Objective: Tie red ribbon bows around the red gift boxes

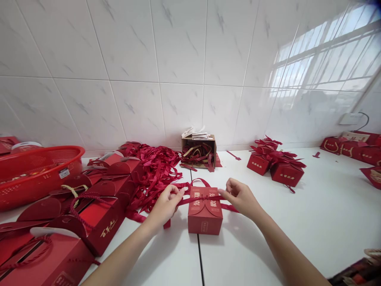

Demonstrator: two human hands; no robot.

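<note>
- From my remote seat I see the small red cardboard box with gold print point(205, 225) upright on the smooth white table point(244, 254), astride its black seam point(201, 260) and well apart from the back edge
- My left hand point(165, 204) pinches one side of the dark red satin ribbon point(185, 201) between thumb and fingers; my right hand point(241, 198) pinches the other side beside the lid, with what looks like a knot between them over the closed flaps
- I judge that an uneven pull could slide or turn the box, since neither hand presses on it
- Too hard a tug could crease the curved flaps; slack on one side could let the knot loosen
- The loose heap of dark red ribbons point(162, 159) reaches close to my left hand, so a strand could snag
- Toward the table's left end, large red gift boxes point(102, 228) crowd my left forearm, leaving little room to swing outward
- My right hand has more open room, out to the bow-topped red boxes point(287, 174) near the back edge
- The near edge is out of view, so I cannot tell how close it lies
</note>
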